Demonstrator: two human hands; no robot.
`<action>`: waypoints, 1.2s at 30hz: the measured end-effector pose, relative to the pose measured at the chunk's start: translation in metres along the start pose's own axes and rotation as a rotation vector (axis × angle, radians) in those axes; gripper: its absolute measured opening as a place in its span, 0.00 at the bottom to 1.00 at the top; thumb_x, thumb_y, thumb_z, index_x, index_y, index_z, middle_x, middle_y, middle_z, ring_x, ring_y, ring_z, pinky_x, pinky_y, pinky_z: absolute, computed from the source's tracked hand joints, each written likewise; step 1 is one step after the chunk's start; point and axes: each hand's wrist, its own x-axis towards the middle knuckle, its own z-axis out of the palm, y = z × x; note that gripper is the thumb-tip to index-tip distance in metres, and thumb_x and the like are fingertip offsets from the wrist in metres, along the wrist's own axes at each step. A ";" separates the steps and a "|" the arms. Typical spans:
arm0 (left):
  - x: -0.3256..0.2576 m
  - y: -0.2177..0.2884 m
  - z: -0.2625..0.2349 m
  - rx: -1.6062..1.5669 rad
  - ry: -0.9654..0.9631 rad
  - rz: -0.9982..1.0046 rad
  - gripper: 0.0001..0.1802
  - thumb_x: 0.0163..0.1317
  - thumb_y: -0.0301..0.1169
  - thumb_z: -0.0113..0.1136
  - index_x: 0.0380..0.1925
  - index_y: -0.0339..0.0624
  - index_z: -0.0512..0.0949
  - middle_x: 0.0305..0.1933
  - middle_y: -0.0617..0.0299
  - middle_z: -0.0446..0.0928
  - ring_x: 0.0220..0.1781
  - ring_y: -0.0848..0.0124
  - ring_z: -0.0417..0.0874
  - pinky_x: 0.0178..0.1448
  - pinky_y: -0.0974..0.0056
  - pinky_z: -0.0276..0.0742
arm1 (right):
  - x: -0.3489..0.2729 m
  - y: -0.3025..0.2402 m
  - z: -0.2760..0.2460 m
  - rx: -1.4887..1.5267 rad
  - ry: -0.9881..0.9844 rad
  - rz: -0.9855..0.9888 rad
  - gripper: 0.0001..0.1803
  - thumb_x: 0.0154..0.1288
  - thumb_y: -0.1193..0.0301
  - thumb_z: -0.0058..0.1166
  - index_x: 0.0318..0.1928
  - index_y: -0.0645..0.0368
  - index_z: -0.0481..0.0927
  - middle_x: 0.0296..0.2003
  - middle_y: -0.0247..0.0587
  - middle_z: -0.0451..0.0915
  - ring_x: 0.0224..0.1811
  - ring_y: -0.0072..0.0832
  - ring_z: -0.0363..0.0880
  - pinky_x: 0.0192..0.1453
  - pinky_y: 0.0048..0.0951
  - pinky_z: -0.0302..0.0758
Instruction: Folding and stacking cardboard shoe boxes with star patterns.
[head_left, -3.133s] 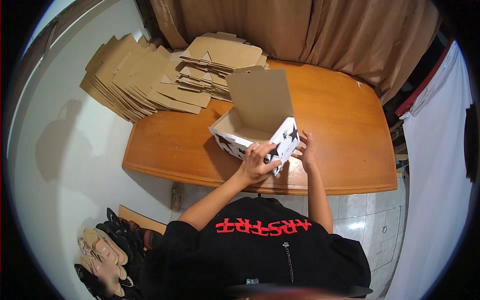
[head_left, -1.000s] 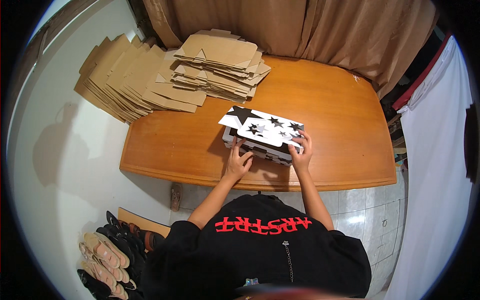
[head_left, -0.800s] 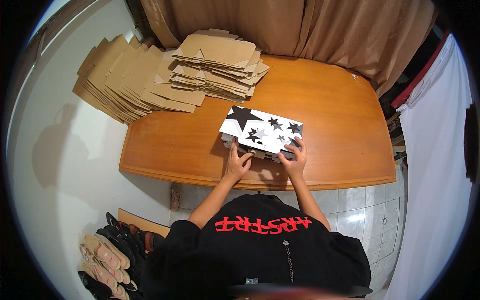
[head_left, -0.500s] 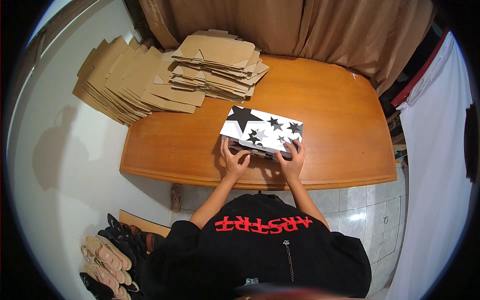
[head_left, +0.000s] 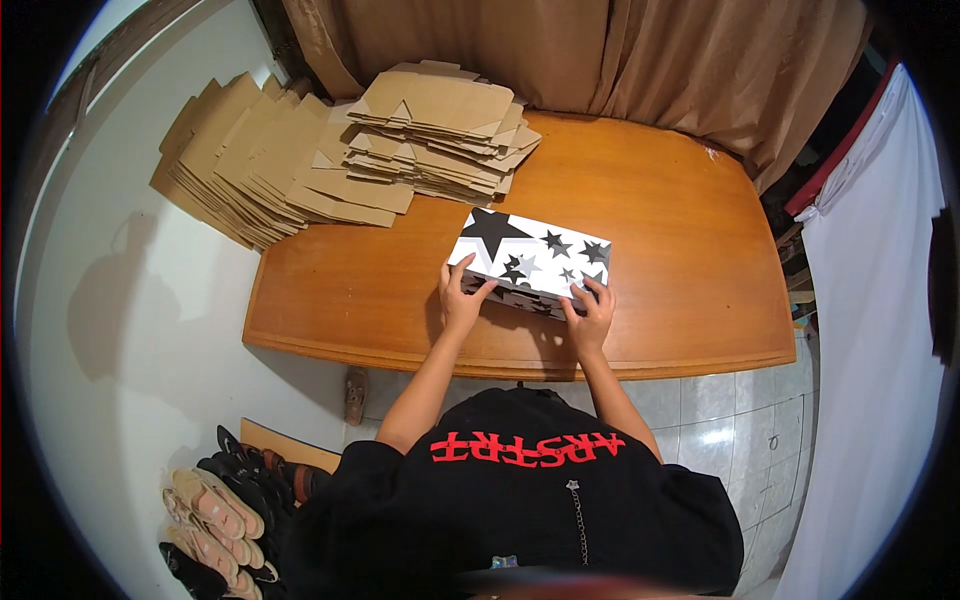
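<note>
The wooden table [head_left: 680,250] filled the middle of my view, its near edge running just above my chest, with brown curtains [head_left: 600,50] hanging behind it at twelve o'clock and a white cloth [head_left: 870,300] down the three o'clock side. At ten o'clock from the table's centre a long row of flattened cardboard blanks [head_left: 240,160] leaned against the pale wall, and just beside it, at eleven o'clock, a second stack of folded cardboard blanks [head_left: 440,130] lay on the table's far left corner. Near the front edge of the table sat the closed white box with black stars [head_left: 530,262], its lid down and its long side turned slightly, the right end nearer to me. My left hand [head_left: 460,295] was at the box's seven o'clock corner, fingers spread and curled up over the lid's edge, thumb pressed on the front wall, loosely gripping that corner rather than lifting it. My right hand [head_left: 590,315] was at the box's five o'clock corner, fingers bent over the lid's edge in the same way, partly open and pressing on the cardboard. Down at seven o'clock from me, on the floor by the wall, pairs of sandals [head_left: 215,515] lay in a heap, with one more single sandal [head_left: 354,395] under the table's edge.
</note>
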 end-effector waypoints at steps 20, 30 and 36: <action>-0.023 0.003 0.031 0.011 0.086 -0.088 0.22 0.48 0.42 0.69 0.44 0.52 0.80 0.66 0.50 0.54 0.66 0.51 0.59 0.63 0.51 0.60 | 0.014 0.044 -0.003 0.054 -0.064 -0.134 0.12 0.45 0.71 0.64 0.34 0.55 0.81 0.47 0.43 0.73 0.62 0.54 0.58 0.62 0.51 0.60; -0.019 0.026 0.021 0.268 -0.110 0.123 0.23 0.47 0.50 0.67 0.45 0.61 0.80 0.71 0.56 0.47 0.73 0.50 0.37 0.66 0.34 0.33 | 0.006 0.018 0.004 -0.094 -0.147 -0.047 0.15 0.47 0.57 0.62 0.34 0.49 0.79 0.51 0.33 0.72 0.66 0.42 0.55 0.64 0.68 0.34; -0.014 0.028 0.032 0.272 -0.169 0.074 0.22 0.48 0.52 0.65 0.44 0.64 0.80 0.71 0.63 0.50 0.73 0.51 0.36 0.66 0.33 0.30 | 0.008 -0.003 0.019 -0.194 -0.215 0.052 0.11 0.50 0.55 0.61 0.32 0.44 0.79 0.50 0.25 0.72 0.66 0.39 0.56 0.59 0.76 0.29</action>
